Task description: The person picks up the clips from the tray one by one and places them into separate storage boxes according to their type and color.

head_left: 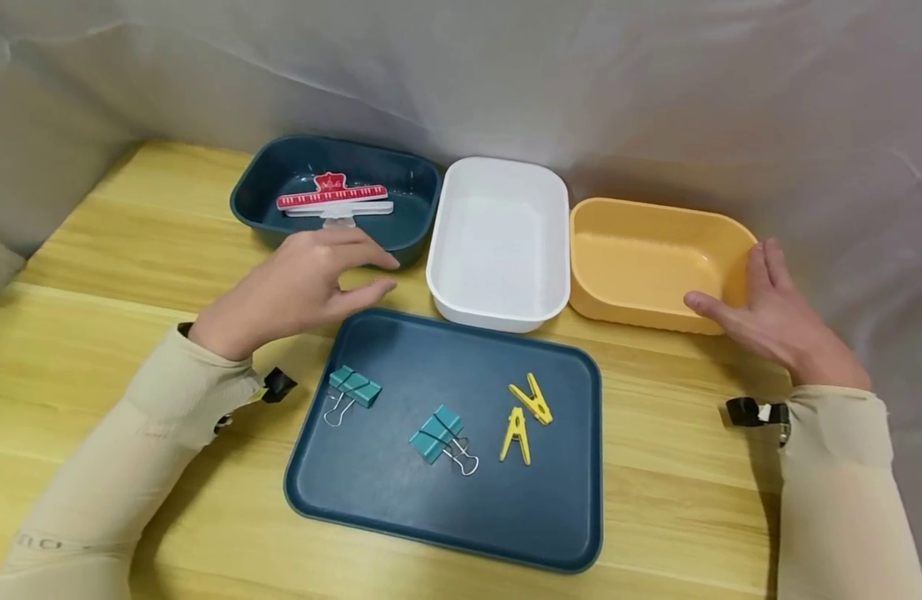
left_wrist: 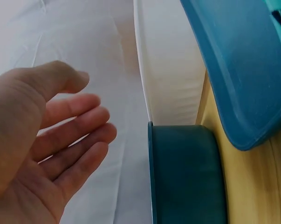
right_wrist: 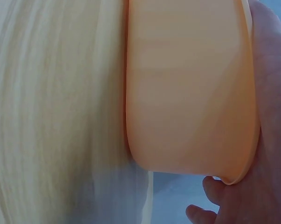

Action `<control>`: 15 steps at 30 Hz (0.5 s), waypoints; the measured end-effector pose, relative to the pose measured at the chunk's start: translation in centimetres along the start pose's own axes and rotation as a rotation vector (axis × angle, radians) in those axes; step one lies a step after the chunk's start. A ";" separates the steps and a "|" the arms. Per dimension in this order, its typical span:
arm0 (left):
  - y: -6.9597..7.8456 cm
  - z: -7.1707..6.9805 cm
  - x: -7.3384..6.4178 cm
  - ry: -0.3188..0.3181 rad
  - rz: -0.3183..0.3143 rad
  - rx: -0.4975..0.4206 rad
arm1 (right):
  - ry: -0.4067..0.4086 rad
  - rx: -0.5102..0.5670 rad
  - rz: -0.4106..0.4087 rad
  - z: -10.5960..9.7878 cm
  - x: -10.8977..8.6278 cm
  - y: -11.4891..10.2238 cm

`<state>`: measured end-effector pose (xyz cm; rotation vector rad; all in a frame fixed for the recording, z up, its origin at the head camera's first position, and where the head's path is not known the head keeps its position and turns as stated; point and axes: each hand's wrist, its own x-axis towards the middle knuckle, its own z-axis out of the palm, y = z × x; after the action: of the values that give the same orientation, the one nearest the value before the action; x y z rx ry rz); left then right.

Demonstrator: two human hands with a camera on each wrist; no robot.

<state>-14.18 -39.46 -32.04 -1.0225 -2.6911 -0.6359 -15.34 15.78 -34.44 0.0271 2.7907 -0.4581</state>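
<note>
My left hand (head_left: 292, 287) hovers with fingers spread apart and nothing in it, in front of the dark teal bin (head_left: 254, 196). In that bin lie a red bag clip (head_left: 329, 196) and a white bag clip (head_left: 363, 207). My right hand (head_left: 779, 312) rests on the right end of the yellow bin (head_left: 648, 250), its thumb along the front rim and its fairly straight fingers at the end wall. The right wrist view shows the hand (right_wrist: 275, 116) lying along the rim, fingertips beyond the end.
Between the bins stands a white bin (head_left: 502, 242). A dark blue tray (head_left: 371, 492) in front carries two teal binder clips (head_left: 356, 386) and two yellow clothespins (head_left: 515, 433). Everything stands on a wooden table (head_left: 71, 367), with a grey cloth (head_left: 506, 75) behind.
</note>
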 end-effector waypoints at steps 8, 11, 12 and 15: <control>0.5 -0.1 0.2 -0.070 0.055 0.010 | 0.035 0.013 0.000 0.0 -0.2 -0.1; 0.6 -0.4 -0.2 -0.083 0.042 0.009 | 0.044 0.009 -0.012 0.0 0.0 -0.4; 0.6 -0.4 -0.3 -0.087 0.039 0.008 | 0.048 0.006 -0.016 0.1 0.1 -0.6; 0.6 -0.5 -0.5 -0.097 0.038 0.010 | 0.049 -0.011 -0.028 0.0 0.2 -0.7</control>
<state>-13.42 -39.56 -31.55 -1.1272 -2.7474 -0.5798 -15.60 15.09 -34.34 -0.0039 2.8449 -0.4546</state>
